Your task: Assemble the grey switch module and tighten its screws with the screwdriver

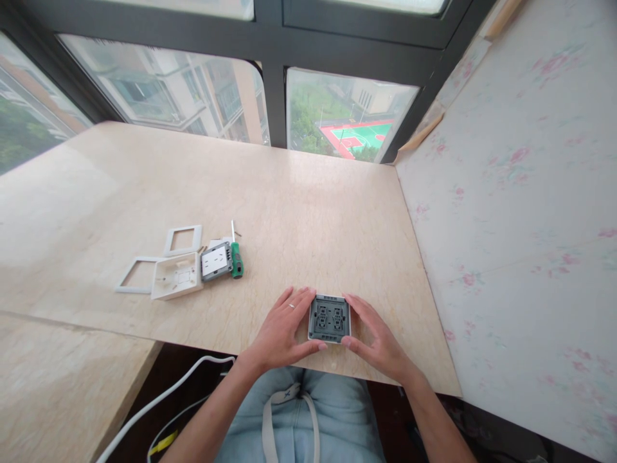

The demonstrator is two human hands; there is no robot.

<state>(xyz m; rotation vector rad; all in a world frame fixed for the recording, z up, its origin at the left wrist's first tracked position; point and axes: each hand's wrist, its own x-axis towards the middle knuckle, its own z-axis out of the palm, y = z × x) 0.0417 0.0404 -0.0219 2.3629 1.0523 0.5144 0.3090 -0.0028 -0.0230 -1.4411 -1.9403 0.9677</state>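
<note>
A square wall switch [330, 319] with a grey inner face and white edge lies near the front edge of the stone sill, its grey side up. My left hand [289, 328] grips its left side, fingers along the far left corner and thumb at the near edge. On the opposite side my right hand [378, 337] holds it the same way, thumb at the near right corner. Further left sit a white socket module [215, 260] with a grey frame and a green-handled screwdriver [236, 258] right beside it.
A white back box [176, 276] stands left of the socket module, with two white cover frames [183, 240] around it. Windows [351, 116] line the far side, and a floral wall [511, 244] bounds the right. A white cable [164, 392] hangs below the front edge.
</note>
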